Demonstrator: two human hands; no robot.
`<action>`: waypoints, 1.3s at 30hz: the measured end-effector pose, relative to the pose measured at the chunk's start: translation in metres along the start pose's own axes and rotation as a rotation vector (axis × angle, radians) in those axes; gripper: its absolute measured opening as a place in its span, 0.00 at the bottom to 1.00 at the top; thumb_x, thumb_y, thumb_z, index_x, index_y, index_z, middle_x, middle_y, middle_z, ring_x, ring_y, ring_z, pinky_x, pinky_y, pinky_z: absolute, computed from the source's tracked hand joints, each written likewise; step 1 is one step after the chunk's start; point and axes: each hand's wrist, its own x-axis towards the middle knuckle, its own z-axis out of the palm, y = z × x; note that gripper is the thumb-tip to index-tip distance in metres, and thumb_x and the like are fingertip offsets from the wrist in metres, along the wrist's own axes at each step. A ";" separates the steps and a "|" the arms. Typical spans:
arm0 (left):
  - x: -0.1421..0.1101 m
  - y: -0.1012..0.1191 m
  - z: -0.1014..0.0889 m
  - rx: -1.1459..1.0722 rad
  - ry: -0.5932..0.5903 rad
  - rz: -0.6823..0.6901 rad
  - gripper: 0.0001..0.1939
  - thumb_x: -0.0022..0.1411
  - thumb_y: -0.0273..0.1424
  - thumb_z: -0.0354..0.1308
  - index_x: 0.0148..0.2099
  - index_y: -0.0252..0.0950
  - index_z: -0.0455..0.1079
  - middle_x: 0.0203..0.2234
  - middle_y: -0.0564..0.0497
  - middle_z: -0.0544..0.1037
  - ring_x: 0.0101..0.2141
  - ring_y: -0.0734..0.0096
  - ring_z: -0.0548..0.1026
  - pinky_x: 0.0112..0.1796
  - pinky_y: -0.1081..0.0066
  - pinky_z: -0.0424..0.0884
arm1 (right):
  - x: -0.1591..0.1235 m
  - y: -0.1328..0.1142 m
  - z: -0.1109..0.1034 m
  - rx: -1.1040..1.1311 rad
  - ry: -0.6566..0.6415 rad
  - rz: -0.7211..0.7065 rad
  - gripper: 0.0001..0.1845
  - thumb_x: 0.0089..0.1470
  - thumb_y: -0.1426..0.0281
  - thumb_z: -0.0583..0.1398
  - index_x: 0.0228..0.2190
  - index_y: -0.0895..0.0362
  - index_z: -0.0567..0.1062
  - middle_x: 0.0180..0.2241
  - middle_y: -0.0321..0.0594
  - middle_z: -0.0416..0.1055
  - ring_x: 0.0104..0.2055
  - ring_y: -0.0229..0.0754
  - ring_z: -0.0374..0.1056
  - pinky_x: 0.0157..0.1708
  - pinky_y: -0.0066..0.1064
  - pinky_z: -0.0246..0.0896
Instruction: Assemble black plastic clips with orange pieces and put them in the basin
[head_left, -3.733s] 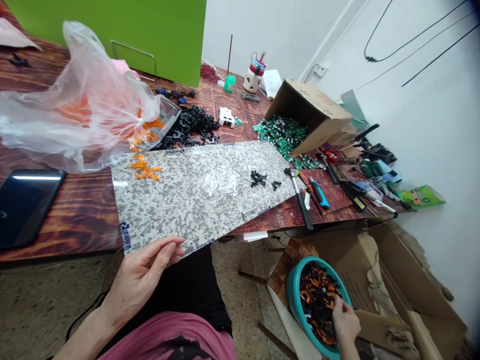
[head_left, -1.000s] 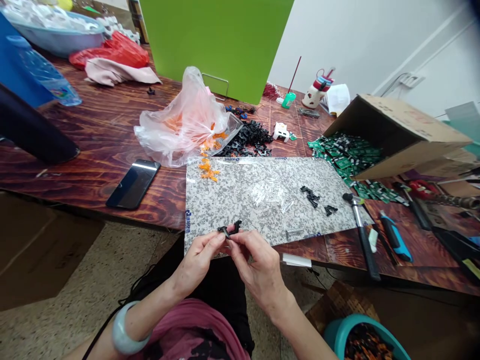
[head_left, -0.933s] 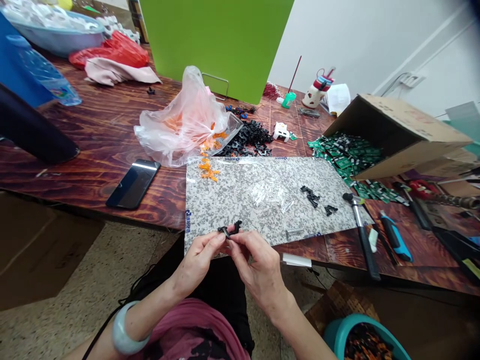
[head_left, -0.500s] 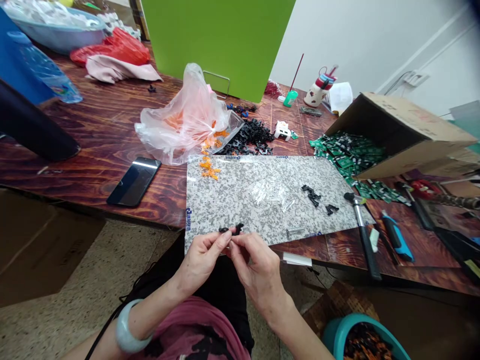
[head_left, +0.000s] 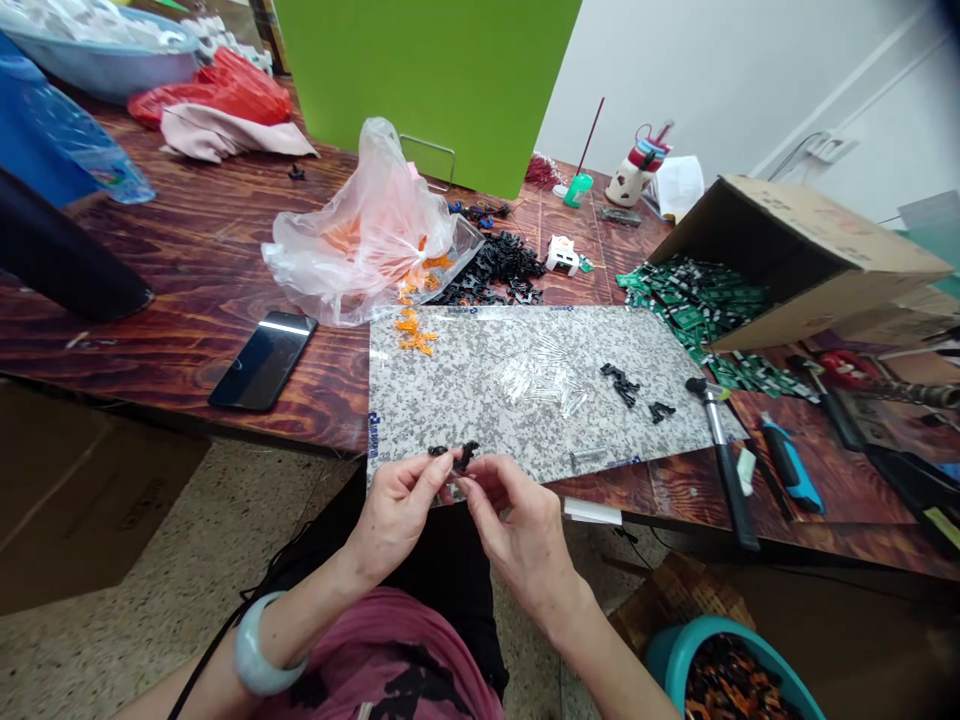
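Note:
My left hand (head_left: 396, 508) pinches a small black plastic part (head_left: 466, 457) between thumb and index finger, over the front edge of a grey speckled mat (head_left: 450, 395). Facing it, my right hand (head_left: 521, 522) is closed in a pinch beside the part. Whatever lies between its fingertips is too small to make out. A heap of clear thin pins (head_left: 541, 375) lies mid-mat, with a few black plastic parts (head_left: 621, 387) to its right. Orange plastic parts (head_left: 415, 335) sit at the mat's back left corner.
Behind the mat are a plastic bag (head_left: 367, 235) and a black parts pile (head_left: 499, 268). A phone (head_left: 264, 362) lies left. On the right are a carton (head_left: 810, 250), green circuit boards (head_left: 682, 300), a hammer (head_left: 724, 460) and a blue-handled cutter (head_left: 791, 465). A teal bucket (head_left: 667, 655) stands below.
My right fingertips have drawn slightly away from my left ones, so a small gap shows between them. The black part stays in my left hand. The view has shifted a little.

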 end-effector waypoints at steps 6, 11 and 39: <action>-0.004 0.003 -0.003 0.189 -0.056 0.093 0.18 0.62 0.34 0.50 0.24 0.32 0.70 0.17 0.55 0.68 0.21 0.75 0.67 0.25 0.76 0.62 | 0.010 -0.002 -0.012 0.107 -0.105 0.163 0.05 0.53 0.72 0.59 0.34 0.56 0.68 0.22 0.33 0.71 0.23 0.34 0.69 0.22 0.21 0.60; -0.008 0.001 -0.007 0.388 -0.137 0.203 0.16 0.64 0.31 0.47 0.28 0.33 0.70 0.21 0.51 0.73 0.24 0.71 0.70 0.28 0.74 0.64 | 0.014 0.002 -0.016 0.060 -0.197 0.193 0.07 0.51 0.75 0.59 0.34 0.56 0.66 0.20 0.31 0.69 0.21 0.34 0.67 0.20 0.20 0.56; 0.004 0.013 -0.022 -0.058 -0.296 -0.112 0.14 0.63 0.37 0.50 0.39 0.32 0.72 0.21 0.52 0.75 0.26 0.71 0.73 0.31 0.72 0.68 | 0.016 0.019 -0.036 -0.005 -0.181 -0.041 0.19 0.45 0.59 0.66 0.37 0.57 0.71 0.28 0.34 0.69 0.24 0.32 0.61 0.24 0.24 0.58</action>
